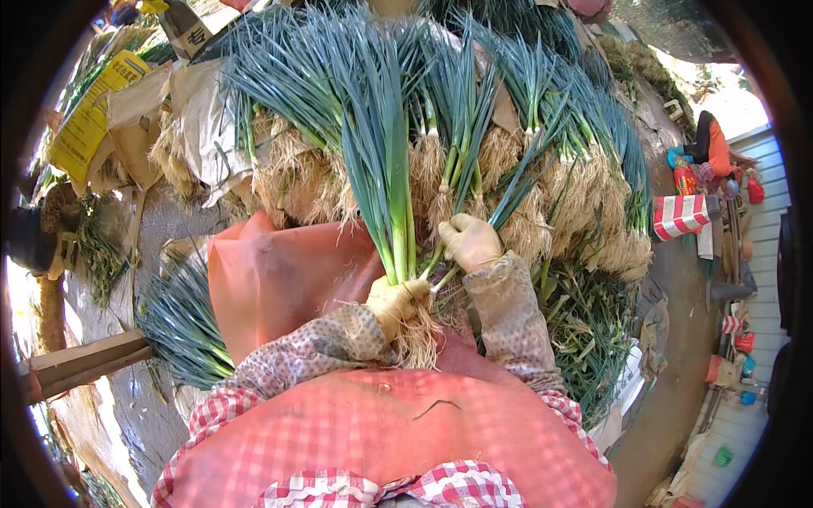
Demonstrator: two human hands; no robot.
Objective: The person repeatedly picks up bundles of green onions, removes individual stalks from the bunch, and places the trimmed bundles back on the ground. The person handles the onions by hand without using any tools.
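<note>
My left hand point(398, 306), in a pale glove, is closed around the base of a bunch of green onions point(395, 209); the roots hang below the fist and the long leaves point away from me. Just to its right, my right hand point(470, 241), also gloved, has its fingers curled at a few thin green stalks, whose white ends lie by the left hand. A dark leafy stalk point(517, 190) sticks out beyond the right hand. Both hands are above a red plastic apron point(292, 279) on my lap.
A wide heap of rooted green onions point(584, 184) lies ahead. More onions point(184, 324) lie at left, near a wooden beam point(89, 362). Loose leaves point(584, 343) are piled at right. A yellow printed sack point(95, 114) is at far left, and a person point(718, 149) sits at far right.
</note>
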